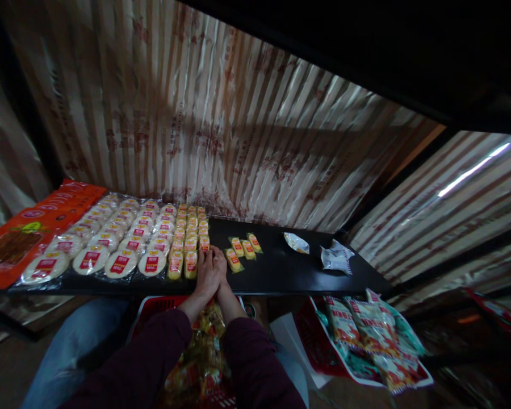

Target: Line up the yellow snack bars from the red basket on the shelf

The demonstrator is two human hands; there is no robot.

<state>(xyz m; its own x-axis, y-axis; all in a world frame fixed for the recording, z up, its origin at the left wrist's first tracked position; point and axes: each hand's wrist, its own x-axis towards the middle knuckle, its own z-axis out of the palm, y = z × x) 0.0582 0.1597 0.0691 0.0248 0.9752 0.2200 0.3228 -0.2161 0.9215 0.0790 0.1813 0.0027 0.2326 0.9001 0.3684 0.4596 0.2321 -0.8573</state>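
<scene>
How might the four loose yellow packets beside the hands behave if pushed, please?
The yellow packets would likely slide rather than roll, lying flat on the black shelf. Being plastic-wrapped, they may be slippery; their small size suggests little weight.

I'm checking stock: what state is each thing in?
Bare left hand: touching bare right hand
Right hand: touching left hand
Round white wrapped snacks: in rows
Small yellow wrapped snacks: in rows, four apart
Orange plastic bag: flat
Two crinkled white packets: lying apart
Two red plastic baskets: holding packets
</scene>
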